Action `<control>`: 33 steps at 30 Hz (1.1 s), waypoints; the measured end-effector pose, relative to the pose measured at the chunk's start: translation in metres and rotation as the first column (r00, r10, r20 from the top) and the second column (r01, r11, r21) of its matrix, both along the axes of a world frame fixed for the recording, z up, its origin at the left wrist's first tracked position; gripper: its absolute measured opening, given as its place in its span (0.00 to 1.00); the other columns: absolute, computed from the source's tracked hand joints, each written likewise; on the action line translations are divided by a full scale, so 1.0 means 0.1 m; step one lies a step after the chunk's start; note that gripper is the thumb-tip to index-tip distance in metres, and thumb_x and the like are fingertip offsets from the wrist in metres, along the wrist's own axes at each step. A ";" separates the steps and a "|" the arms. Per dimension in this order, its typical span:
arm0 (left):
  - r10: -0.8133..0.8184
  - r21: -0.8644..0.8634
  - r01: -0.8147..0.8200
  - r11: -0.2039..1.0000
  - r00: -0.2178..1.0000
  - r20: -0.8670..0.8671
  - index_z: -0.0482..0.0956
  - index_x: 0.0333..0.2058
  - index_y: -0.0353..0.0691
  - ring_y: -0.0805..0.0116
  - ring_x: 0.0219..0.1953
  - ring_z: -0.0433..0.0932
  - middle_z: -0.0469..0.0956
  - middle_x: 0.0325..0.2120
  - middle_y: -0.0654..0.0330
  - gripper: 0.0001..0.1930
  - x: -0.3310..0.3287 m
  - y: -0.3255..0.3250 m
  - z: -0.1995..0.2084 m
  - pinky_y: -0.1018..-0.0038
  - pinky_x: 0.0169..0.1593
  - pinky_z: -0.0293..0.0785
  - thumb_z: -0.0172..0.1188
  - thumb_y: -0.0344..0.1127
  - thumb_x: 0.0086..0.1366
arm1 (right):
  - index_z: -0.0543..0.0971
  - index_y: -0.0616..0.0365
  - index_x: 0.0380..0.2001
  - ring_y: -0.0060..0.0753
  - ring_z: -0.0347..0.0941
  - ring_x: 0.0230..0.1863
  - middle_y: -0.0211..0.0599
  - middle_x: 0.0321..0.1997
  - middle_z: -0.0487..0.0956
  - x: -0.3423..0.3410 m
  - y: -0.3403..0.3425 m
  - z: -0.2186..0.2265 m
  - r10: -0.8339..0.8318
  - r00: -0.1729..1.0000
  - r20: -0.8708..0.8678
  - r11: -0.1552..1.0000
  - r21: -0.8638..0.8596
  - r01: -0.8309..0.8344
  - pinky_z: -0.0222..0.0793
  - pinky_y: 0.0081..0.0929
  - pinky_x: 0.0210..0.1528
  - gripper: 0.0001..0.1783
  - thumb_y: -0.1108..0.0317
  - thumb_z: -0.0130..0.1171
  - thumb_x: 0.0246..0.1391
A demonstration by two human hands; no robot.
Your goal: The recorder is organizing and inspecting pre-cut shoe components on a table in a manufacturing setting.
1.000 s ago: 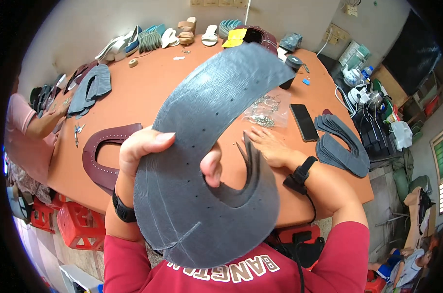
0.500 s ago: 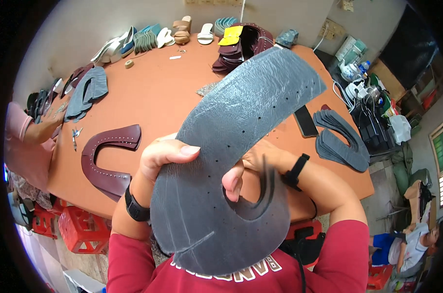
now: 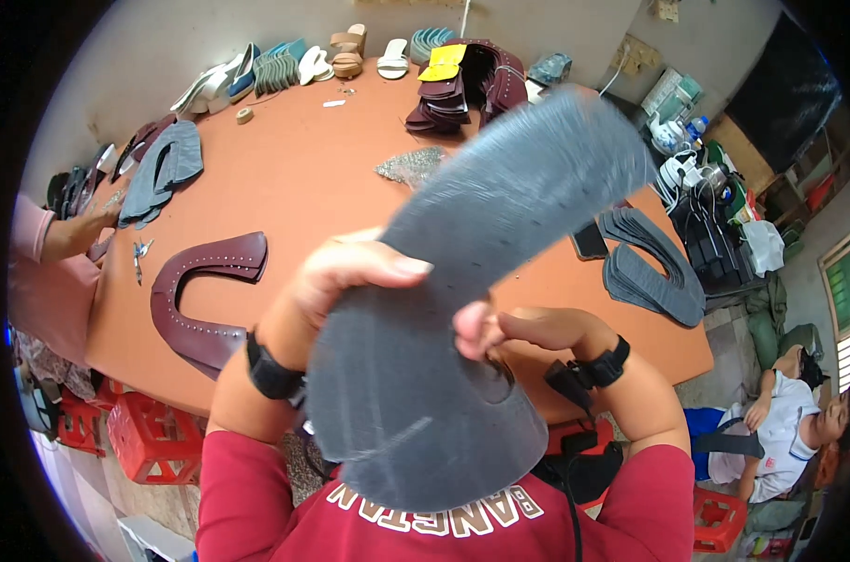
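Note:
A large grey curved leather shoe-upper piece (image 3: 444, 318) with small punched holes is lifted close to the camera and blurred. My left hand (image 3: 345, 276) grips its left edge, thumb across the front. My right hand (image 3: 519, 330) sits behind the piece's inner curve, with fingertips showing at its edge; whether it grips the piece is hidden. Both wrists wear black bands.
On the orange table (image 3: 285, 187) lie a maroon U-shaped leather piece (image 3: 205, 300), grey piece stacks at left (image 3: 163, 169) and right (image 3: 650, 267), a dark stack (image 3: 467, 84) and sandals at the back. Another person's arm (image 3: 65, 234) rests at the left. Red stools (image 3: 144, 436) stand below.
The grey piece has risen closer to the camera and now covers more of the table. My right hand left the tabletop and came up behind the piece.

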State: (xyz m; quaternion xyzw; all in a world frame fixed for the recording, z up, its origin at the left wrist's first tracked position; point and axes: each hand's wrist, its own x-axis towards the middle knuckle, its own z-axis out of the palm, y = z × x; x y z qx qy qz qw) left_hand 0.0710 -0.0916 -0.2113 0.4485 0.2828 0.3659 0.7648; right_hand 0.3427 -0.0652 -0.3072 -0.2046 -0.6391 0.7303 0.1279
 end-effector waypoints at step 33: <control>0.517 0.666 0.702 0.253 0.484 -0.707 0.62 0.58 0.39 0.53 0.58 0.64 0.66 0.55 0.50 0.41 -0.20 -0.17 -1.12 0.51 0.63 0.53 0.66 0.52 0.48 | 0.80 0.58 0.31 0.44 0.73 0.35 0.40 0.33 0.75 -0.43 0.05 -0.19 -0.455 0.822 0.343 0.732 0.669 0.127 0.68 0.36 0.38 0.16 0.61 0.68 0.41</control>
